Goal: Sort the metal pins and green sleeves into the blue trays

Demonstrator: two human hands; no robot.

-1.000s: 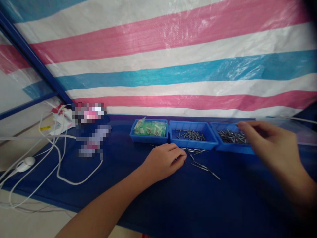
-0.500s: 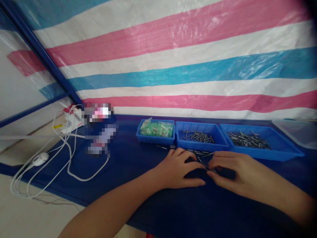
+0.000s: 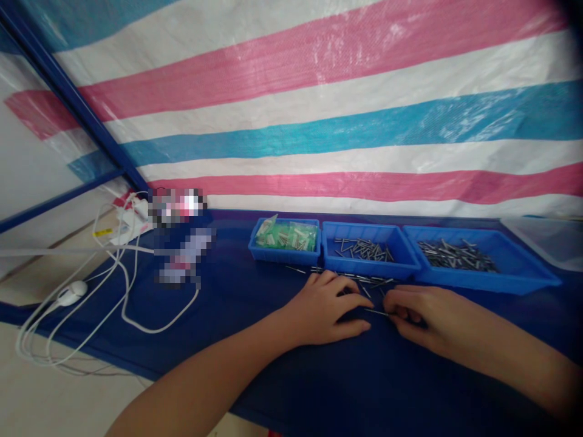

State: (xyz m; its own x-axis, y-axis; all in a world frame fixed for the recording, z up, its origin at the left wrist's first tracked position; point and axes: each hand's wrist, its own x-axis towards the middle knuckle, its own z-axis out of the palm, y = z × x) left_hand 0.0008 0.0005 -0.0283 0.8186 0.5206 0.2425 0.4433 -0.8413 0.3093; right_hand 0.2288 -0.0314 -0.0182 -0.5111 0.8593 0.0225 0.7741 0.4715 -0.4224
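My right hand [image 3: 421, 312] pinches a thin metal rod [image 3: 376, 312] between thumb and fingertips, its free end pointing left toward my other hand. My left hand [image 3: 330, 309] lies low over the blue table with thumb and forefinger apart; I see nothing held in it, though the undersides of its fingers are hidden. Just beyond the fingers, loose metal rods [image 3: 371, 280] lie in a rough row, partly covered by my left hand. Behind them stand a blue bin [image 3: 371, 267] of short metal rods and a larger blue bin [image 3: 496, 282] with a heap of similar pieces.
A small blue bin [image 3: 285, 255] holds green packets [image 3: 289, 235]. At the far right is a clear plastic container [image 3: 542, 246]. White cables [image 3: 155, 331] and a plug [image 3: 73, 293] spread over the left side. A striped plastic sheet [image 3: 319, 145] hangs behind the table.
My right hand has turned slightly and its fingers have curled in; the rod in its pinch now shows more plainly. My left hand has shifted slightly left.
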